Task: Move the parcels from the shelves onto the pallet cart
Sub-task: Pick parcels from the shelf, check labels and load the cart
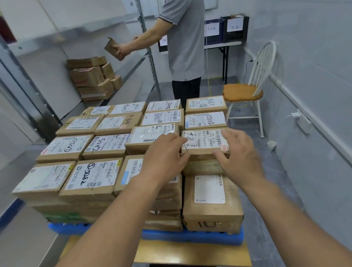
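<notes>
Grey metal shelving (73, 30) runs along the wall well to the left of the left hand (164, 154). A small pile of brown cardboard boxes (91, 77) sits on its lower shelf, far ahead of that hand.

Directly under and ahead of both hands lies the stack of labelled brown cardboard parcels (111, 144), packed in tight rows and several layers deep. It rests on a blue plastic pallet (192, 237), which sits on the tan flat cart deck (183, 256) below the forearms.

Beyond the stack, a person in a grey polo shirt (184, 34) stands facing the shelving and holds a small brown box (112, 47) in front of it. Ahead and to the right of the right hand (238, 155) stands a white spindle-back chair with an orange wooden seat (242, 94). Farther back, a folding counter (222, 45) carries dark labelled bins (214, 31).

The white-labelled brown parcel (204, 142) lies on top of the stack's right-hand column, between the two hands. The left hand's curled fingers grip its left edge. The right hand holds its right side, thumb on the near face and fingers over the top corner. A small white cup (272, 145) stands on the floor to the right of the right hand.
</notes>
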{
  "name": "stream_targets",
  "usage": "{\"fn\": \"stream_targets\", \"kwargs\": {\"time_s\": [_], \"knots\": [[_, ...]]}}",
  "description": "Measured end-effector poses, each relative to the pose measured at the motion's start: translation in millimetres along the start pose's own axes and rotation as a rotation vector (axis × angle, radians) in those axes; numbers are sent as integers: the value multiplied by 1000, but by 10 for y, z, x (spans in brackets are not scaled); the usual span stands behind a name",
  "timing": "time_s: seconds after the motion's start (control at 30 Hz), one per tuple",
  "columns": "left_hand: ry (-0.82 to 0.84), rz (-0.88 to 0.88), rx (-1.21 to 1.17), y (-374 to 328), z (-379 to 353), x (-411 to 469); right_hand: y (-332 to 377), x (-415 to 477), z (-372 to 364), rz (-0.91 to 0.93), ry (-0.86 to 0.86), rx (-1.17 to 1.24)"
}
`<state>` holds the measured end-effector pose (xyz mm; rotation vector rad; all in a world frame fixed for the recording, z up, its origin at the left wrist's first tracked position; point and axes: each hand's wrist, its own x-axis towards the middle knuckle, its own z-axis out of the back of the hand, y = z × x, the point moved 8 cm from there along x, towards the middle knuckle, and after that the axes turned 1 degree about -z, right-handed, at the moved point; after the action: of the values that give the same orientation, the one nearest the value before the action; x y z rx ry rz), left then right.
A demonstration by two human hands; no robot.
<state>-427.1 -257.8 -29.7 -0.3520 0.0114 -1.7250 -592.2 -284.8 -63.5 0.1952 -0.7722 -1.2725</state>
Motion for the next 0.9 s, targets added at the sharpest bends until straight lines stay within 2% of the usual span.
{"fn": "stream_targets", "kwargs": {"time_s": [0.13, 0.2, 0.47, 0.9], "knots": [[-162, -10, 32, 28, 220, -265, 409, -157, 7, 227, -113, -54], [-238, 12, 40, 100, 297, -441, 574, -244, -47, 309, -110, -70], [-274, 316, 74, 522, 394, -1261, 1232, -558, -245, 497, -99, 50], [-456, 718, 154, 950, 766, -3246, 2568, -1737, -509, 791, 64, 192]]}}
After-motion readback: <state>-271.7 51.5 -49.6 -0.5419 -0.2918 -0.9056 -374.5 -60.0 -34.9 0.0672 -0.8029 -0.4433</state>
